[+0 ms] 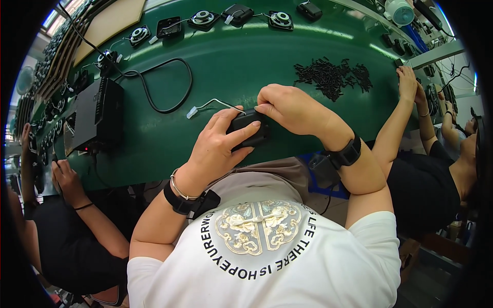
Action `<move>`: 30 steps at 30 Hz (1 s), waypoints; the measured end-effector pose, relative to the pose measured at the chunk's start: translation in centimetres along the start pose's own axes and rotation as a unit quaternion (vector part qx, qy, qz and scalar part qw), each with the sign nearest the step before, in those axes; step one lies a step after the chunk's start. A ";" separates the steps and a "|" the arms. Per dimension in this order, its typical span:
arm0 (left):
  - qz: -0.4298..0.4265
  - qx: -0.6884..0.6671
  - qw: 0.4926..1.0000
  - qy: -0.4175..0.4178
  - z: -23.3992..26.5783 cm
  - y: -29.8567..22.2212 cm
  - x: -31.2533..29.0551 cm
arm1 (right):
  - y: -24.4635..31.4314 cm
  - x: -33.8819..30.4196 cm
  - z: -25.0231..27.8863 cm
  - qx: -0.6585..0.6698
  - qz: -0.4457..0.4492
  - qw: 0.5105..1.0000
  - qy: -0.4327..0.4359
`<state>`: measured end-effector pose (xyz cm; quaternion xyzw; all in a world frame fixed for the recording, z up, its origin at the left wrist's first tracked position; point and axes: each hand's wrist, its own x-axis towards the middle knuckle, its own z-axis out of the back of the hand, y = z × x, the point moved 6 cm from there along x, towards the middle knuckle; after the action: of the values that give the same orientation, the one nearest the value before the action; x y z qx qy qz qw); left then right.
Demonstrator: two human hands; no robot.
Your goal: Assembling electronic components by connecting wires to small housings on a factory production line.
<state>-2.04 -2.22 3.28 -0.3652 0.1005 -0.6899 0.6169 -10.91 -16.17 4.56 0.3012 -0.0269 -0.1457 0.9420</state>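
Note:
My left hand (210, 149) is wrapped over a small black plastic speaker box (262, 134), pressing it on the green table (226, 66). A pale cable (218, 101) comes out of the box's far side and ends in a white plug (192, 112) lying to the left. At the box's far right corner, my right hand (290, 105) has its thumb and forefinger pinched together. Whatever is between those fingertips is too small or too hidden to make out. Right of and beyond my right hand lies a loose pile of small black sticks or pins (331, 77).
Along the far edge stand several speakers (204, 18) and black boxes (238, 14). A black power unit (97, 115) sits at left, near a looped black cable (191, 77). Co-workers' hands are at the left (67, 179) and right (407, 82).

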 end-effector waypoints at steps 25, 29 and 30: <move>0.006 -0.006 1.000 -0.002 -0.1 -0.2 0.2 | -7.9 -3.4 2.3 -0.118 -0.073 0.945 -0.295; 0.014 -0.007 1.000 -0.001 -0.1 -0.2 -0.1 | -6.1 -3.5 2.6 -0.113 -0.040 0.943 -0.312; 0.011 -0.005 1.000 -0.002 -0.1 -0.2 -0.2 | -4.4 -4.0 2.5 -0.073 -0.002 0.943 -0.325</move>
<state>-2.23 -2.05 3.24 -0.3685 0.1063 -0.6819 0.6228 -16.26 -19.81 4.19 0.1679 -0.3197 -0.2393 0.9013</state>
